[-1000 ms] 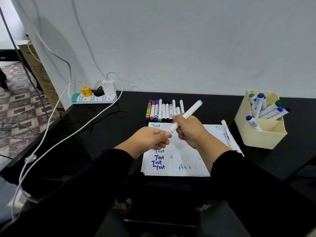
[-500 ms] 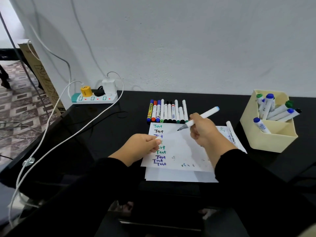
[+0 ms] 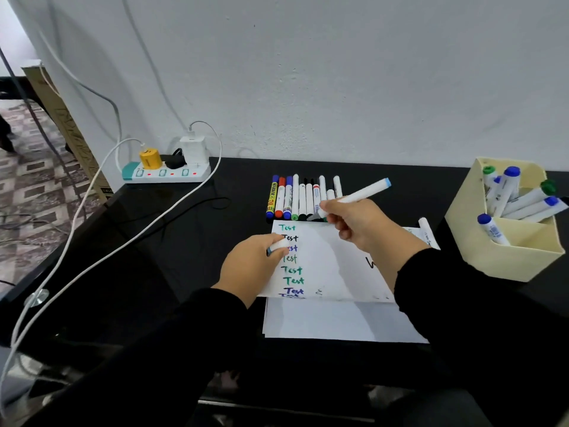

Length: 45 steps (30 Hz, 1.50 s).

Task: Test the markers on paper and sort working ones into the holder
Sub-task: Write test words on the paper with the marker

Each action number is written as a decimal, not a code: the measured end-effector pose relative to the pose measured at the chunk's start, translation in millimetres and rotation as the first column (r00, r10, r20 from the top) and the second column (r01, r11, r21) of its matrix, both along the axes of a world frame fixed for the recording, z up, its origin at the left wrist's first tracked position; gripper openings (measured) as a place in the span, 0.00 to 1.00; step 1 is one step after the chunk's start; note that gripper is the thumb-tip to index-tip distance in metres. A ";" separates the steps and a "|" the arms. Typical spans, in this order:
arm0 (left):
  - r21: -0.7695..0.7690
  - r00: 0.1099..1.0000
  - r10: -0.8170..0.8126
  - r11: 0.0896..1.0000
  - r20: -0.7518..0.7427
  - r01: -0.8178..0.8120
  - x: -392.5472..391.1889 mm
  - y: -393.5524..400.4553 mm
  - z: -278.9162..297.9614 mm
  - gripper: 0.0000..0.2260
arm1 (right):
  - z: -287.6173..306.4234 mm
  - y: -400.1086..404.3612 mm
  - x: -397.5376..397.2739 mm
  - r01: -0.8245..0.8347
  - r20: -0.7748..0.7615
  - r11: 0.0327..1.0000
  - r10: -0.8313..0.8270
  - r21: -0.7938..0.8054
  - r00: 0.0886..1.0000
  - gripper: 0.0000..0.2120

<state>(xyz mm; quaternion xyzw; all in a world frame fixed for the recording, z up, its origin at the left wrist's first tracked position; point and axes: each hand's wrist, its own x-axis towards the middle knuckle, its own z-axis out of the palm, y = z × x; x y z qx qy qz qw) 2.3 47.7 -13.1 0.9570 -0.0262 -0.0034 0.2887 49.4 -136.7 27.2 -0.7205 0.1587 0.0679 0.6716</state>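
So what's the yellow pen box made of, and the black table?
The holder looks like matte plastic, though stiff card is possible: flat pale walls, thin even rims, no shine. The table looks glossy, maybe glass or lacquer: cables reflect faintly in it.

Marker row (image 3: pixel 303 198) behind paper (image 3: pixel 326 260); holder (image 3: pixel 508 257) right.

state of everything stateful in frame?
marker: uncapped, held by right hand, tip above paper
cap: off, pinched in left hand
holder: holds capped markers
marker row: capped, lying flat behind the paper
power strip: red lights on, chargers plugged in
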 end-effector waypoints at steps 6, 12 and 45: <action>-0.006 1.000 -0.018 1.000 0.014 0.018 3.7 2.0 -18.4 0.18 | -10.8 9.5 16.8 0.135 0.239 0.985 -0.107 -0.104 0.965 0.17; -0.007 1.000 -0.015 1.000 0.010 0.015 7.4 3.8 -21.5 0.18 | -38.4 16.2 15.9 0.191 0.280 0.972 -0.147 -0.138 0.949 0.18; 0.070 1.000 0.008 0.998 -0.027 -0.007 6.5 1.7 -16.2 0.18 | -31.2 -3.1 15.0 0.087 0.259 0.983 -0.043 -0.162 0.965 0.17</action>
